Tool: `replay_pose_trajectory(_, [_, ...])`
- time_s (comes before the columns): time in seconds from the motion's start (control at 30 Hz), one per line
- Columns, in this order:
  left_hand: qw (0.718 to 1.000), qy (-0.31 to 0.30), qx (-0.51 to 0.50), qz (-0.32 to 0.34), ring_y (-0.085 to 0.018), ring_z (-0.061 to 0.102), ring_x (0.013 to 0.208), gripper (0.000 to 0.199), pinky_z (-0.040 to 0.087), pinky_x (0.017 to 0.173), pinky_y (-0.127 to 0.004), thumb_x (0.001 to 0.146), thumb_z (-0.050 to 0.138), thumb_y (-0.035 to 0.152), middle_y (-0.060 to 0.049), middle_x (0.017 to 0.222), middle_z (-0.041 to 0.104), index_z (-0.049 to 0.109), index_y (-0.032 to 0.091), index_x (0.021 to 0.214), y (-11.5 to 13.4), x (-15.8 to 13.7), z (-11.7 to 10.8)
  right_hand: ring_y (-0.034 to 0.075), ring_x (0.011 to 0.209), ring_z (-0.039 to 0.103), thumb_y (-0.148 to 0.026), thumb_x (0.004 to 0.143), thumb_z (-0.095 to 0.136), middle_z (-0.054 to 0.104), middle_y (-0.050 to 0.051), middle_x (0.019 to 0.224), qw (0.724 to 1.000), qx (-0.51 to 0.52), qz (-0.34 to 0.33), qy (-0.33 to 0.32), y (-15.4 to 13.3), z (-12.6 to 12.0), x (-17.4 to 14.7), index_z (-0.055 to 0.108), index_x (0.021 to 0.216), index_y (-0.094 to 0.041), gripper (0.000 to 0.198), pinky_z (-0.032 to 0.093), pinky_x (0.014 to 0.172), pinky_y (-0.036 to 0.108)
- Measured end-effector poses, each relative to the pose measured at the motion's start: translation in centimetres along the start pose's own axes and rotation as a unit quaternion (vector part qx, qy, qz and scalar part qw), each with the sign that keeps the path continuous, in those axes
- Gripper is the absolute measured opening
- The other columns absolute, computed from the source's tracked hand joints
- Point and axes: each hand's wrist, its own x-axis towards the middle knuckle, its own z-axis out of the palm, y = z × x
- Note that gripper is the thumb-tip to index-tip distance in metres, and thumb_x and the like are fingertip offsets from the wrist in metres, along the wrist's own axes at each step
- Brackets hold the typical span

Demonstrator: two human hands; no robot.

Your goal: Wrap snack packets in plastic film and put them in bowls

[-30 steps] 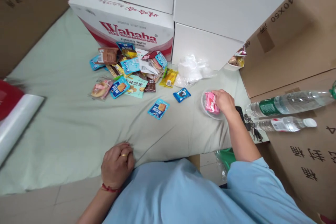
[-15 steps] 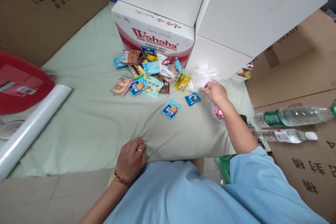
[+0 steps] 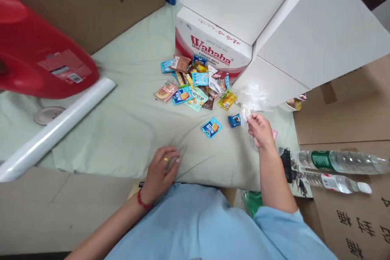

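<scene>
1. R hand (image 3: 261,129): thumb + fingertips nearly closed, pinching what looks like a loose end of the clear plastic (image 3: 253,96). Rest of it lies bunched on the pale green cloth (image 3: 128,134), next to the white box (image 3: 276,78).
2. L hand (image 3: 163,167): half open, fingers loosely bent, resting nr the front edge of the cloth; nothing seen in it.
3. Slip risk: plastic looks thin & slick, grip is fingertips only, so a quick tug could lose it or prob. tear it.
4. Can't tell if it's 1 pc or several; if several, layers could cling & come up together.
5. Small blue pkt (image 3: 234,120) is right beside the pinched end; a low sideways pull could drag it along. Same for the yellow pkt (image 3: 227,100), close to the bunch, at the edge of the snack pile (image 3: 198,81).
6. Pink item (image 3: 274,134) shows only partly past R wrist; view's blocked, so a backward swing might bump it.
7. Keys (image 3: 301,186) sit nr R forearm; elbow drifting out could sweep them.
</scene>
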Motion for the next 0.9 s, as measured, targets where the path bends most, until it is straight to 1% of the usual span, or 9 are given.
replay_pose_trajectory(0.1, [0.983, -0.092, -0.145, -0.06, -0.019, 0.064, 0.098, 0.019, 0.058, 0.082, -0.034, 0.096, 0.059, 0.036, -0.008, 0.109, 0.064, 0.065, 0.022, 0.106, 2.7, 1.8, 1.3, 0.005, 0.045, 0.031, -0.049, 0.071, 0.084, 0.055, -0.006, 0.067, 0.974, 0.202, 0.1, -0.023, 0.8, 3.7, -6.0, 0.059, 0.083, -0.022, 0.039, 0.022, 0.04, 0.018])
replay_pose_trajectory(0.2, [0.946, -0.139, -0.269, -0.112, -0.022, 0.062, 0.109, 0.042, 0.057, 0.085, -0.034, 0.081, 0.076, 0.043, -0.01, 0.12, 0.061, 0.061, 0.022, 0.114, 4.7, 3.7, 3.9, 0.003, 0.043, 0.026, -0.048, 0.07, 0.086, 0.055, -0.007, 0.066, 0.944, 0.275, 0.167, -0.073, 1.6, 7.4, -10.5, 0.059, 0.081, -0.021, 0.04, 0.019, 0.038, 0.016])
replay_pose_trajectory(0.27, [0.927, -0.144, -0.307, -0.161, -0.022, 0.063, 0.104, 0.038, 0.055, 0.083, -0.032, 0.079, 0.077, 0.045, -0.009, 0.111, 0.063, 0.064, 0.02, 0.105, 5.1, 4.5, 5.6, 0.002, 0.043, 0.024, -0.044, 0.071, 0.086, 0.056, -0.007, 0.066, 0.927, 0.3, 0.197, -0.108, 1.8, 8.3, -11.8, 0.06, 0.081, -0.021, 0.037, 0.018, 0.038, 0.014])
replay_pose_trajectory(0.4, [0.887, -0.128, -0.376, -0.237, -0.015, 0.056, 0.078, 0.039, 0.047, 0.075, -0.028, 0.077, 0.077, 0.053, 0.0, 0.082, 0.061, 0.061, 0.018, 0.083, 4.3, 5.1, 6.5, 0.002, 0.044, 0.024, -0.034, 0.066, 0.084, 0.054, -0.007, 0.062, 0.907, 0.339, 0.225, -0.108, 2.2, 5.8, -11.0, 0.058, 0.079, -0.02, 0.032, 0.017, 0.038, 0.012])
replay_pose_trajectory(0.57, [0.859, -0.122, -0.407, -0.288, -0.011, 0.05, 0.07, 0.048, 0.043, 0.07, -0.026, 0.069, 0.084, 0.058, 0.003, 0.073, 0.058, 0.06, 0.018, 0.078, 3.5, 5.0, 5.0, 0.004, 0.044, 0.022, -0.031, 0.065, 0.077, 0.039, -0.01, 0.055, 0.905, 0.338, 0.239, -0.098, 4.0, 2.7, -9.3, 0.058, 0.077, -0.021, 0.026, 0.015, 0.037, 0.013])
replay_pose_trajectory(0.67, [0.856, -0.105, -0.403, -0.306, -0.012, 0.051, 0.066, 0.049, 0.045, 0.067, -0.026, 0.069, 0.083, 0.061, 0.004, 0.07, 0.056, 0.06, 0.018, 0.078, 3.4, 4.8, 4.9, 0.007, 0.047, 0.029, -0.034, 0.072, 0.076, 0.041, -0.008, 0.06, 0.942, 0.273, 0.182, -0.074, 5.1, 3.2, -9.5, 0.059, 0.079, -0.022, 0.023, 0.022, 0.039, 0.015])
replay_pose_trajectory(0.77, [0.861, -0.081, -0.389, -0.317, -0.012, 0.052, 0.064, 0.049, 0.045, 0.064, -0.026, 0.07, 0.081, 0.063, 0.004, 0.067, 0.056, 0.06, 0.019, 0.077, 3.3, 4.8, 5.0, 0.013, 0.068, 0.052, -0.035, 0.081, 0.073, 0.059, 0.0, 0.086, 0.989, 0.147, 0.014, 0.022, 5.4, 3.8, -10.2, 0.065, 0.098, -0.024, 0.022, 0.047, 0.057, 0.023])
replay_pose_trajectory(0.83, [0.864, -0.078, -0.381, -0.319, -0.012, 0.051, 0.063, 0.051, 0.044, 0.062, -0.026, 0.07, 0.08, 0.065, 0.004, 0.066, 0.056, 0.06, 0.018, 0.075, 3.2, 4.9, 4.9, 0.023, 0.1, 0.06, -0.034, 0.084, 0.072, 0.061, 0.008, 0.118, 0.993, 0.026, -0.113, 0.029, 5.1, 3.8, -10.5, 0.066, 0.118, -0.029, 0.035, 0.056, 0.084, 0.038])
replay_pose_trajectory(0.9, [0.864, -0.085, -0.38, -0.319, -0.012, 0.05, 0.063, 0.052, 0.043, 0.06, -0.026, 0.07, 0.079, 0.067, 0.004, 0.065, 0.055, 0.059, 0.019, 0.073, 3.2, 5.1, 4.9, 0.031, 0.129, 0.051, -0.033, 0.085, 0.072, 0.053, 0.01, 0.143, 0.973, -0.097, -0.204, -0.04, 4.6, 3.7, -10.5, 0.067, 0.127, -0.036, 0.043, 0.047, 0.106, 0.053])
